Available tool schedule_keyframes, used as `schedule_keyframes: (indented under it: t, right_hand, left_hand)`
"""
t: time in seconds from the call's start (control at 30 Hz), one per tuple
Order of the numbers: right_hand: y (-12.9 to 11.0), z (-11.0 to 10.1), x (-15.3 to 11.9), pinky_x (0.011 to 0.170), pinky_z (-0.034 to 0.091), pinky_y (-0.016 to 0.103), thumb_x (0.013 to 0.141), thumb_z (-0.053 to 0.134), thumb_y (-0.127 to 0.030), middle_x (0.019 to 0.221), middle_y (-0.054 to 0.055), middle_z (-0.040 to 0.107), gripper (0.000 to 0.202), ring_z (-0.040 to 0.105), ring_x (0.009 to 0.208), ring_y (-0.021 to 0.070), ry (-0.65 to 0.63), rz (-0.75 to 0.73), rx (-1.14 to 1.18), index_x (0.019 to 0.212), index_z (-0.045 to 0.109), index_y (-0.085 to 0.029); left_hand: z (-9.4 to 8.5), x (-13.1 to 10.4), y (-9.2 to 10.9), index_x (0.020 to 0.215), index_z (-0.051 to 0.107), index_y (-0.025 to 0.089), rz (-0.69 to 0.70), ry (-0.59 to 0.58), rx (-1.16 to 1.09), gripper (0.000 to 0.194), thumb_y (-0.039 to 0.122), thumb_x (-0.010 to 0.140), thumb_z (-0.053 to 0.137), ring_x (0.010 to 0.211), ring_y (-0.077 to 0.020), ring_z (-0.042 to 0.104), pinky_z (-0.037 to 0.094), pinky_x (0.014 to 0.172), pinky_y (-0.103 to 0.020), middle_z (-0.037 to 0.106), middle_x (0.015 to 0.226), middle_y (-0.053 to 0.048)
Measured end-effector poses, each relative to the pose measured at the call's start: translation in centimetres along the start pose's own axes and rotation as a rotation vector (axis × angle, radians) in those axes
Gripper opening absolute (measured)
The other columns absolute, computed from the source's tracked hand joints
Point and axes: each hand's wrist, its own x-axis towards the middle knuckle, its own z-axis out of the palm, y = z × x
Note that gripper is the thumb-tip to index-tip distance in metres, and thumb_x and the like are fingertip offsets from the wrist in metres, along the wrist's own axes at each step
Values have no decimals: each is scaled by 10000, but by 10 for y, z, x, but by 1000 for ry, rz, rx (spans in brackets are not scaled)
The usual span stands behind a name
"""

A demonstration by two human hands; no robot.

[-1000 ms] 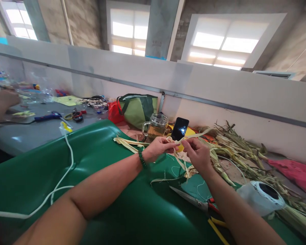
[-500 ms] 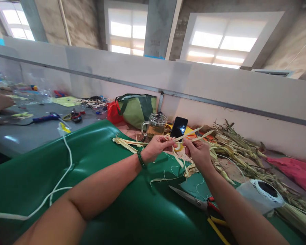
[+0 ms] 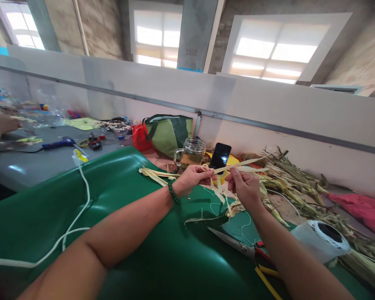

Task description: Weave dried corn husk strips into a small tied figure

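Observation:
Pale dried husk strips [image 3: 219, 195] hang and fan out between my two hands. My left hand [image 3: 195, 179], with a green bead bracelet at the wrist, pinches the gathered strips. My right hand [image 3: 244, 185] is close beside it, thumb and fingers closed at a long strip that points right. Below my hands, scissors [image 3: 229, 241] with red and yellow handles lie on a green sheet [image 3: 162, 250], partly behind my right forearm. A loose husk strip [image 3: 201, 219] and thin thread rest near the blades.
A glass mug [image 3: 192, 154] of amber drink and a propped phone [image 3: 220, 157] stand just beyond my hands. Dried husks [image 3: 287, 183] heap at right, near a thread spool [image 3: 323, 239]. A green bag [image 3: 170, 133] leans at the back. Another person's hand [image 3: 3, 125] shows far left.
My right hand has shifted slightly right, away from the left. The strips at it now reach farther right. My left hand keeps its hold in about the same place.

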Motion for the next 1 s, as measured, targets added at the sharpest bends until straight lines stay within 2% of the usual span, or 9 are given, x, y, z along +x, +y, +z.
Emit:
schedule_keyframes:
  t: [0.1, 0.2, 0.3, 0.37, 0.53, 0.7, 0.77, 0.9, 1.0]
  right_hand:
    - [1, 0, -3, 378, 344, 211, 870, 451, -484, 364, -25, 493, 492, 411, 317, 78, -53, -191, -151, 506, 577, -178]
    - [4, 1, -7, 440, 357, 212, 886, 463, -350, 413, -23, 514, 414, 455, 379, 81, -90, -457, -382, 519, 557, -185]
    - [7, 3, -8, 485, 378, 212, 868, 511, -276, 495, -18, 580, 251, 491, 426, 83, -66, -698, -501, 661, 620, -184]
    - [8, 4, -9, 501, 398, 206, 866, 523, -240, 551, -16, 622, 162, 512, 437, 79, -23, -761, -516, 764, 636, -185]
    - [9, 3, -7, 477, 419, 209, 848, 537, -215, 549, -33, 611, 86, 531, 423, 88, 92, -716, -477, 875, 611, -181]
    - [9, 1, -6, 509, 466, 226, 843, 533, -252, 611, -16, 636, 77, 584, 479, 110, 83, -556, -393, 818, 585, -203]
    - [10, 1, -6, 528, 483, 240, 837, 540, -264, 621, -12, 645, 78, 593, 489, 118, 96, -536, -412, 844, 594, -208]
    - [10, 2, -5, 614, 535, 271, 834, 546, -271, 774, 31, 705, 135, 661, 616, 147, 106, -527, -371, 936, 603, -203]
    - [6, 2, -5, 609, 543, 275, 833, 562, -282, 760, 26, 709, 97, 663, 605, 149, 126, -528, -322, 853, 621, -208]
  left_hand:
    - [-2, 0, 3, 618, 659, 84, 5, 3, 24, 454, 449, 422, 845, 493, -44, 471, 388, 524, -209, 639, 613, -24]
    - [-4, 0, 5, 619, 670, 86, 21, 22, 50, 449, 456, 430, 842, 496, -55, 489, 376, 505, -202, 621, 585, -20]
    - [-4, 0, 6, 616, 668, 86, 17, 28, 49, 456, 459, 421, 843, 508, -56, 498, 373, 511, -200, 629, 602, -26]
    - [-4, -1, 6, 629, 667, 88, 3, 11, 39, 455, 449, 418, 847, 516, -54, 498, 378, 524, -205, 641, 630, -29]
    - [-2, -2, 5, 634, 660, 90, -13, -40, 48, 442, 442, 439, 842, 525, -55, 505, 401, 567, -222, 643, 642, -23]
    - [0, -2, 4, 591, 644, 88, -12, -77, 44, 458, 464, 417, 840, 501, -44, 487, 399, 552, -212, 634, 611, -15]
    - [0, -2, 4, 607, 647, 89, -17, -67, 28, 460, 461, 420, 842, 499, -45, 490, 409, 555, -214, 641, 621, -18]
    - [-2, -1, 3, 670, 660, 92, -59, -43, 2, 433, 426, 468, 846, 538, -69, 547, 450, 603, -227, 660, 654, -35]
    - [-2, -1, 3, 665, 656, 94, -85, -46, -9, 424, 414, 468, 852, 557, -84, 577, 466, 616, -227, 660, 649, -37]
